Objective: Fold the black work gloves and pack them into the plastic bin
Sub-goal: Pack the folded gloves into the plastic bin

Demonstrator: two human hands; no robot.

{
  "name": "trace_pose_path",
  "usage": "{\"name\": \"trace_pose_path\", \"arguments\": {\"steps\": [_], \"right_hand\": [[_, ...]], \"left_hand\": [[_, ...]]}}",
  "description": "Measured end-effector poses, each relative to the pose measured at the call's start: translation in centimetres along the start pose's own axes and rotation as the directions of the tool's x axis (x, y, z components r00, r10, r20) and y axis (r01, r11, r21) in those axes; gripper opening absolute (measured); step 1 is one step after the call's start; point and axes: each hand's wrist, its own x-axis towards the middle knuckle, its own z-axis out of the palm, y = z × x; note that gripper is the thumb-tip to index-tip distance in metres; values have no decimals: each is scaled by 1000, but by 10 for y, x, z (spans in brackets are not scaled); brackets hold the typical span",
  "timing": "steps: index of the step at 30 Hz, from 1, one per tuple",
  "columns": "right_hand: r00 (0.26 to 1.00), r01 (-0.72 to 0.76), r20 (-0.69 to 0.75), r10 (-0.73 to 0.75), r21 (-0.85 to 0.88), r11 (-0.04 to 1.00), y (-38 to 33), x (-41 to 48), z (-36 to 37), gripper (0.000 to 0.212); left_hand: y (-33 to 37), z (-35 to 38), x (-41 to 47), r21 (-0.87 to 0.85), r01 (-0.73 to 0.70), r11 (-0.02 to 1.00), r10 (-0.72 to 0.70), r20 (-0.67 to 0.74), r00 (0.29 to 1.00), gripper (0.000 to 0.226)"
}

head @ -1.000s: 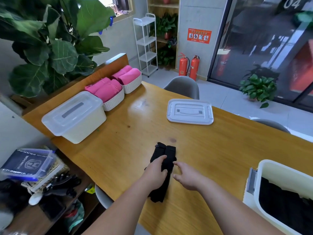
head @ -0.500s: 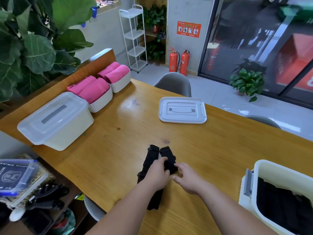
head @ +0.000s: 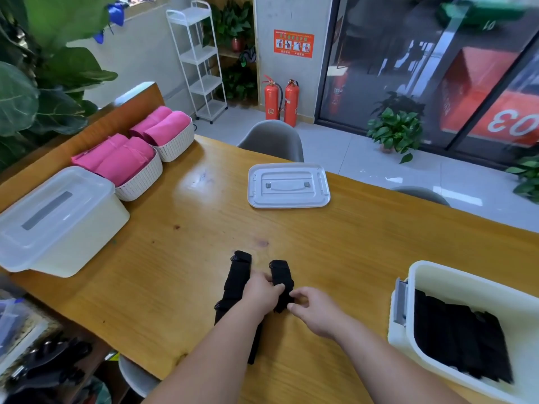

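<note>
so the white lid (head: 288, 185) sits flat in the middle of the wooden table (head: 364, 234), and everything's easiest to place off that. two black work gloves lie nearer the person than the lid, side by side with a small gap: a long left glove (head: 237, 275) and a shorter right glove (head: 281, 271). the left hand (head: 261, 293) lies over the left glove, fingers curled, tips touching the right one; can't tell from this angle if it's truly gripping. the right hand (head: 315, 313) pinches the right glove's near end between thumb and forefinger. the open bin (head: 455, 275) is right of the lid and closer in, with black gloves (head: 458, 339) packed inside. left of the lid there's a closed bin (head: 55, 220) and two baskets (head: 140, 182) of pink cloth.
</note>
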Motion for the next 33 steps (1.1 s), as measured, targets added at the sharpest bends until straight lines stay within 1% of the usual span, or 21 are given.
{"name": "trace_pose_path", "arguments": {"steps": [4, 8, 12, 15, 18, 22, 26, 28, 30, 33], "right_hand": [[1000, 0, -24, 1, 50, 999, 6, -5, -9, 40], [987, 12, -157, 12, 146, 989, 4, -11, -28, 27], [966, 73, -260, -6, 252, 965, -3, -22, -53, 38], [960, 115, -280, -21, 327, 938, -8, -34, -71, 51], [958, 155, -285, -35, 411, 898, -6, -47, -87, 58], [954, 236, -287, -91, 523, 819, 8, -69, -105, 59], [936, 295, -333, -112, 573, 765, 26, -99, -125, 63], [923, 309, -373, -96, 570, 761, 37, -112, -135, 66], [910, 328, -402, -97, 560, 761, 51, -124, -144, 63], [893, 365, -438, -100, 577, 731, 73, -145, -158, 51]], "left_hand": [[2, 3, -5, -126, 7, 992, -2, 41, 999, 41], [10, 0, -12, -321, -20, 947, 45, 72, 996, 33], [24, -9, -23, -468, -77, 880, 135, 91, 987, 31], [37, -12, -34, -549, -115, 828, 210, 112, 971, 28], [50, -9, -47, -584, -145, 799, 270, 133, 954, 27], [71, 3, -70, -612, -189, 768, 361, 170, 917, 26], [93, 23, -93, -623, -217, 752, 418, 196, 887, 27], [103, 35, -102, -624, -224, 748, 443, 219, 870, 30], [115, 48, -111, -621, -237, 747, 467, 237, 852, 30], [132, 70, -121, -615, -253, 747, 499, 267, 825, 31]]}}
